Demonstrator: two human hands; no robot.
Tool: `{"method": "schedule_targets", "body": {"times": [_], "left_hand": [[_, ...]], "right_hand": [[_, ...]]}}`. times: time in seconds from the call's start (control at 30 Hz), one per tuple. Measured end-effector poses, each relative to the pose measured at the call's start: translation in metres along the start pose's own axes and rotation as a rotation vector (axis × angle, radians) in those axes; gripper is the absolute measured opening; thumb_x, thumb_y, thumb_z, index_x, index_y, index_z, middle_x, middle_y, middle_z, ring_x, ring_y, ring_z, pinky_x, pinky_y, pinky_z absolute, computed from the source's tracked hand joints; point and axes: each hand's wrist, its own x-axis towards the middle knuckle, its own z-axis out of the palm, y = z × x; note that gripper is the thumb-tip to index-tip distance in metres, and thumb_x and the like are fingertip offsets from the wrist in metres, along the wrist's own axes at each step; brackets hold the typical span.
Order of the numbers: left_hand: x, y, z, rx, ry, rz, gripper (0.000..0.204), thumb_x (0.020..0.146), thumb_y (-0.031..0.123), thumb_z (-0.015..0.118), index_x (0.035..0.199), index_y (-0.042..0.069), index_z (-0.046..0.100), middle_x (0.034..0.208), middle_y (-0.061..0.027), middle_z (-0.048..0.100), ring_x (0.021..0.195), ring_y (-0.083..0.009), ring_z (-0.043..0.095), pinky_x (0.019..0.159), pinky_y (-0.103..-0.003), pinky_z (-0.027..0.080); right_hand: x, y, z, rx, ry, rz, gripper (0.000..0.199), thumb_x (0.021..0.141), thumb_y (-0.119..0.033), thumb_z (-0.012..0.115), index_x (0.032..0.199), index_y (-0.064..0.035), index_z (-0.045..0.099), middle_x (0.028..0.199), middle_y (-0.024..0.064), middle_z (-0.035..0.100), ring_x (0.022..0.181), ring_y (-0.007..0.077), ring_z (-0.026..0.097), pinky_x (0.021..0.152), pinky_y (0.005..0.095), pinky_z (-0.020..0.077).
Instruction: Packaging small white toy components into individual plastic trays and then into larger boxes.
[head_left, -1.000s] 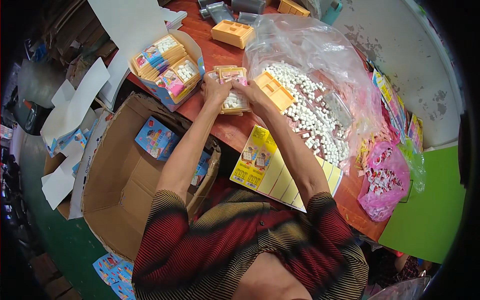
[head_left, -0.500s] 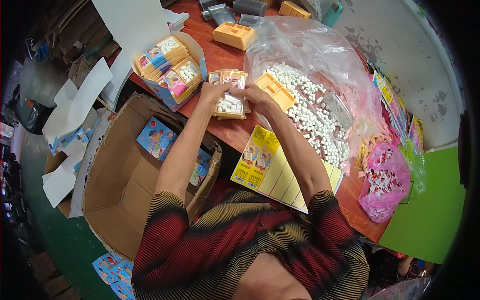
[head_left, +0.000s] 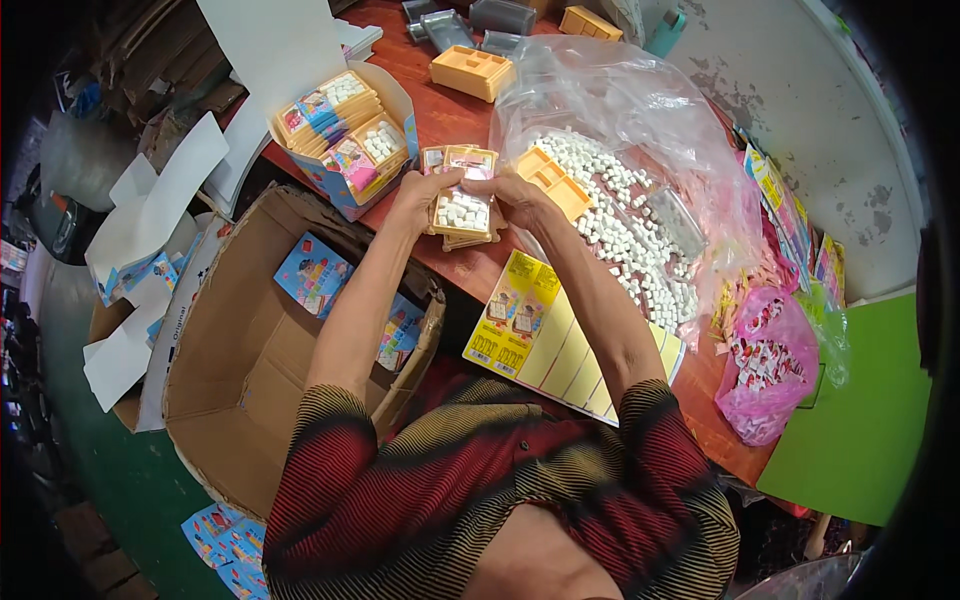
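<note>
I see both hands on a small orange tray, close to the near edge of the red-brown tabletop, toward its left end. White bits fill the front part of the tray, and a clear cover shines on it. My left hand is grasping the tray's left side, and my right hand is grasping its right side. The two thumbs come close together over its middle. More trays peek out under it. I can't tell if the whole pile rests on the wood or is lifted a bit.

Just left, by the near edge, stands a blue box packed with filled trays. Just right of my right hand is an empty tray. Past it, toward the right edge, lots of white bits are spread by a big clear bag. A yellow card lies across the near edge and sticks out past it. Near the far edge I see a stack of orange trays and some gray see-through cups. By the near right corner sits a pink bag of little packets. Below the near edge, on the left, a big brown carton holds blue cards.
</note>
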Motion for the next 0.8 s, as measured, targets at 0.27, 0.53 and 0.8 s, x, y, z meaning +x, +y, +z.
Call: {"method": "schedule_targets", "body": {"times": [0.27,0.53,0.8], "left_hand": [[-0.008,-0.003,0.002,0.128,-0.097,0.198,0.032,0.07,0.004,0.061,0.1,0.001,0.048,0.091,-0.0081,0.056,0.078,-0.0166,0.057,0.066,-0.029,0.049],[-0.018,-0.004,0.017,0.234,-0.146,0.632,0.078,0.06,0.013,0.072,0.118,0.002,0.02,0.104,-0.0099,0.044,0.096,-0.0174,0.048,0.079,-0.029,0.042],[-0.031,-0.042,0.013,0.375,-0.215,0.846,0.108,0.057,0.03,0.074,0.127,0.004,-0.004,0.115,-0.0145,0.037,0.101,-0.0216,0.046,0.085,-0.032,0.04]], "right_hand": [[-0.011,-0.009,0.008,-0.132,-0.12,-0.026,0.04,0.068,-0.002,0.061,0.105,-0.0024,0.045,0.094,0.0081,0.055,0.085,0.0171,0.055,0.077,0.029,0.0453],[-0.042,-0.026,0.028,-0.443,-0.152,-0.348,0.056,0.063,-0.008,0.067,0.112,-0.0027,0.04,0.101,0.0061,0.051,0.093,0.0163,0.05,0.083,0.0283,0.0387],[-0.057,0.005,0.021,-0.099,-0.259,-0.602,0.089,0.057,-0.006,0.073,0.125,-0.0074,0.016,0.117,0.0069,0.035,0.103,0.0149,0.041,0.083,0.0276,0.0402]]}}
